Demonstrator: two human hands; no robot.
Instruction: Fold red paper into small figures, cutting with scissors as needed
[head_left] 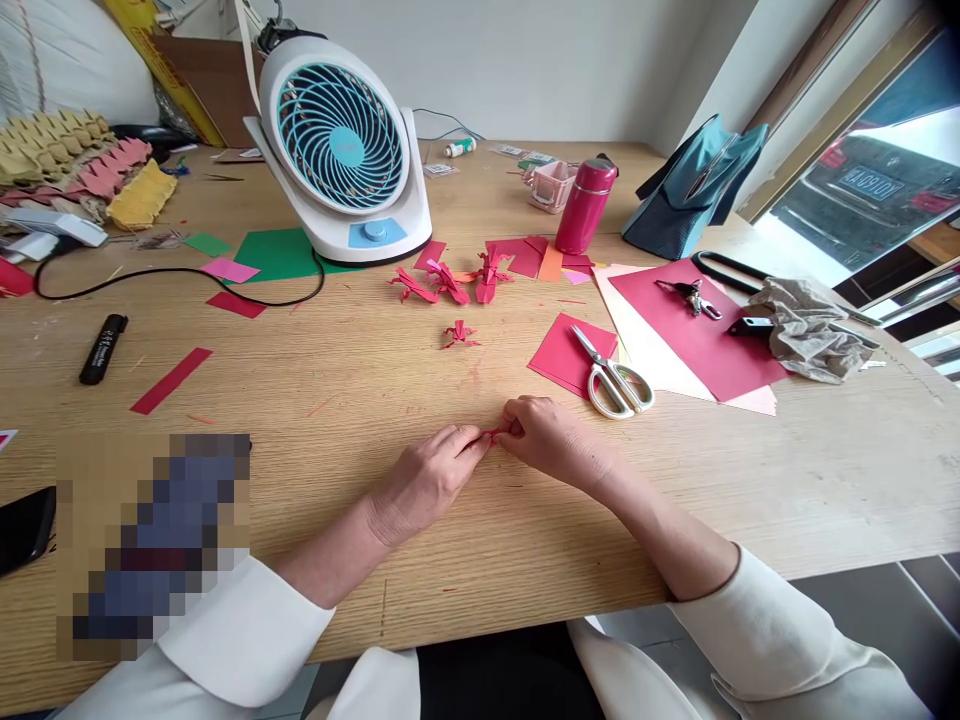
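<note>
Between my two hands, low over the wooden table [360, 400], is a small piece of folded red paper [493, 434], mostly hidden by my fingers. My left hand [435, 470] pinches it from the left side. From the right, my right hand [547, 435] grips it between thumb and curled fingers. Beyond my hands sits a small folded red paper figure [459, 335]. Farther back, several larger red folded figures [454, 283] stand in a group. White-handled scissors [619, 380] rest partly on a stack of red paper squares [566, 350], right of my hands.
A white fan [341, 140] stands at the back, near green paper [277, 253]. A pink bottle [586, 205] and teal bag [686, 195] are at the back right. Larger red paper [697, 330] lies at right. A black marker [103, 349] and red strip [171, 381] lie left.
</note>
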